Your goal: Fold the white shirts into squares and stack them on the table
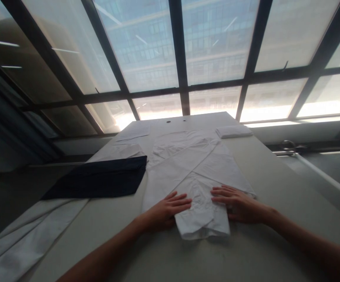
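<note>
A white garment [184, 164], which looks like a shirt or coat, lies spread over the middle of the table. A narrower folded part [203, 223] of it points toward me, its end near the table's front. My left hand [170, 207] rests on the left edge of that part with the fingers stretched out. On its right edge lies my right hand [234, 201], fingers extended and flat. Both hands touch the cloth without gripping it. Creases show in the fabric between them and near the far end.
Left of the garment lies a folded dark navy cloth [99, 178]. More white cloth [49, 223] hangs over the table's left side. A folded white stack [234, 131] sits at the far right of the white table [278, 188]. Windows [213, 43] stand behind.
</note>
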`<state>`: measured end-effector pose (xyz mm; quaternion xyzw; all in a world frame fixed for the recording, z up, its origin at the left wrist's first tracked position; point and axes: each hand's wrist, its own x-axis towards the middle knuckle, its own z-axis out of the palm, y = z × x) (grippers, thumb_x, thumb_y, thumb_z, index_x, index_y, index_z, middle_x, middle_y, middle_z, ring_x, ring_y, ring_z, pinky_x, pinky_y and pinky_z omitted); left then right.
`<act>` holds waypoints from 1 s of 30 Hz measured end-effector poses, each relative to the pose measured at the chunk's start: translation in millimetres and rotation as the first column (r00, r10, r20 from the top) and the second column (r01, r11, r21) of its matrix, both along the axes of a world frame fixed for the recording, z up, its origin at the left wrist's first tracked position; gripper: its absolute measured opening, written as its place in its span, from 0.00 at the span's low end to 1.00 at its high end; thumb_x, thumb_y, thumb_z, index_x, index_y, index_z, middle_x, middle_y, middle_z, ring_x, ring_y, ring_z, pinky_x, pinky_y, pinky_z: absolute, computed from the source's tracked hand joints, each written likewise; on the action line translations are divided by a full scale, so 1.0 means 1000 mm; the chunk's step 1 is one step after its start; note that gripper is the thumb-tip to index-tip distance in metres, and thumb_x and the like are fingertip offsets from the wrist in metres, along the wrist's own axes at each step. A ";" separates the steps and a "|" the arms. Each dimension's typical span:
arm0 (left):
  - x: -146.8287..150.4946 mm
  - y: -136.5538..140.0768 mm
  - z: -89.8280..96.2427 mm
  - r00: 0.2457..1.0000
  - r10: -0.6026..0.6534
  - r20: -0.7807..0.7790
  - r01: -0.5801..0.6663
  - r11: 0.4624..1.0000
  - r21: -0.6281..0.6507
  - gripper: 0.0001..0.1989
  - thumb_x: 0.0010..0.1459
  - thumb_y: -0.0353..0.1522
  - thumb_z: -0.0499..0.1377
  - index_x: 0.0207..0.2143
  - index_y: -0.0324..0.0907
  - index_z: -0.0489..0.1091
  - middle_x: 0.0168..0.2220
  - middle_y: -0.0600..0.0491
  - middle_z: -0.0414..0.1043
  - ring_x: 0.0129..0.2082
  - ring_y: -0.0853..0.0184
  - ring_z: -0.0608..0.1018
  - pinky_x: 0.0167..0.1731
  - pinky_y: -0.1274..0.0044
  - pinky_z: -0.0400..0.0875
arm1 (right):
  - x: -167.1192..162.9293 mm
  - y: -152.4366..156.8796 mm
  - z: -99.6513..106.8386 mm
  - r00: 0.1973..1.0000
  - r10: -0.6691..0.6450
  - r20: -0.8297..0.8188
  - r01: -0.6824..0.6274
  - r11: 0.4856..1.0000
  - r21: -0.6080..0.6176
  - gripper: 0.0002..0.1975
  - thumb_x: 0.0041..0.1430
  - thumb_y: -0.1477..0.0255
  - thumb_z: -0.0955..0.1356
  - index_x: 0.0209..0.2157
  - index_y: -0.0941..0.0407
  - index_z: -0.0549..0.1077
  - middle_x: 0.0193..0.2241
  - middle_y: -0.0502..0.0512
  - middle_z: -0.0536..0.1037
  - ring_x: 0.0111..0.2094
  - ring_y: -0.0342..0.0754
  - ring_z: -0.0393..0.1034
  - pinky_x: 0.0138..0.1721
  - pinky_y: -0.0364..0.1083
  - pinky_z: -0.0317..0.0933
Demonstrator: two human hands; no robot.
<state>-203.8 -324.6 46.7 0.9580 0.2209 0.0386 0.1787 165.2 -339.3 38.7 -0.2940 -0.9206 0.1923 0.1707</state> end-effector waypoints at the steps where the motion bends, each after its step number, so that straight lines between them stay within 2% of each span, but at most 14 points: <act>1: 0.000 0.000 0.000 1.000 0.002 0.006 -0.002 1.000 0.009 0.30 0.65 0.30 0.54 0.68 0.51 0.54 0.67 0.51 0.59 0.69 0.59 0.56 0.68 0.60 0.44 | 0.000 0.001 -0.003 1.000 0.000 -0.005 0.000 1.000 0.016 0.27 0.60 0.70 0.71 0.61 0.48 0.68 0.63 0.59 0.67 0.65 0.56 0.56 0.66 0.59 0.49; 6: 0.004 -0.001 -0.001 0.993 0.009 0.116 -0.015 0.999 0.050 0.24 0.66 0.30 0.55 0.64 0.48 0.63 0.61 0.46 0.67 0.65 0.58 0.64 0.65 0.63 0.54 | 0.000 0.007 -0.011 0.997 0.000 -0.073 0.005 0.997 0.072 0.18 0.64 0.74 0.67 0.55 0.51 0.73 0.58 0.61 0.72 0.61 0.54 0.62 0.61 0.54 0.59; 11: 0.005 -0.001 -0.001 0.973 0.095 0.212 -0.093 0.995 -0.021 0.18 0.68 0.32 0.54 0.58 0.47 0.71 0.50 0.44 0.73 0.52 0.61 0.74 0.55 0.70 0.68 | -0.006 0.006 -0.004 0.989 0.001 -0.147 0.005 0.999 0.041 0.12 0.67 0.73 0.64 0.50 0.52 0.75 0.47 0.60 0.77 0.50 0.50 0.70 0.52 0.49 0.65; 16: 0.005 0.000 -0.002 0.953 0.161 0.257 -0.136 0.984 -0.113 0.16 0.68 0.36 0.53 0.54 0.43 0.74 0.43 0.45 0.74 0.44 0.61 0.76 0.48 0.71 0.71 | -0.005 0.008 -0.005 0.983 -0.028 -0.181 0.029 1.000 0.006 0.13 0.70 0.70 0.62 0.48 0.53 0.76 0.42 0.60 0.77 0.44 0.49 0.71 0.47 0.48 0.66; 22: 0.003 0.002 -0.006 0.923 0.235 0.305 -0.186 0.966 -0.182 0.17 0.69 0.39 0.53 0.48 0.41 0.77 0.38 0.45 0.75 0.40 0.62 0.76 0.43 0.73 0.70 | -0.003 0.011 -0.010 0.981 -0.053 -0.188 0.065 0.996 0.054 0.14 0.70 0.69 0.61 0.46 0.53 0.77 0.39 0.59 0.77 0.42 0.50 0.69 0.45 0.49 0.64; 26: 0.003 0.003 -0.009 0.871 0.367 0.328 -0.272 0.914 -0.300 0.19 0.67 0.44 0.55 0.47 0.40 0.77 0.39 0.46 0.77 0.37 0.63 0.77 0.40 0.74 0.70 | -0.007 0.007 -0.006 0.981 -0.094 -0.167 0.104 0.993 0.050 0.16 0.71 0.69 0.60 0.37 0.54 0.77 0.34 0.57 0.75 0.38 0.49 0.67 0.43 0.48 0.62; 30: 0.005 0.003 -0.008 0.784 0.567 0.252 -0.464 0.806 -0.368 0.22 0.62 0.48 0.58 0.34 0.37 0.76 0.26 0.53 0.72 0.27 0.67 0.72 0.30 0.77 0.66 | -0.011 0.006 -0.007 0.971 -0.193 -0.140 0.205 0.976 0.076 0.19 0.71 0.66 0.59 0.27 0.55 0.73 0.28 0.54 0.71 0.34 0.49 0.64 0.43 0.50 0.61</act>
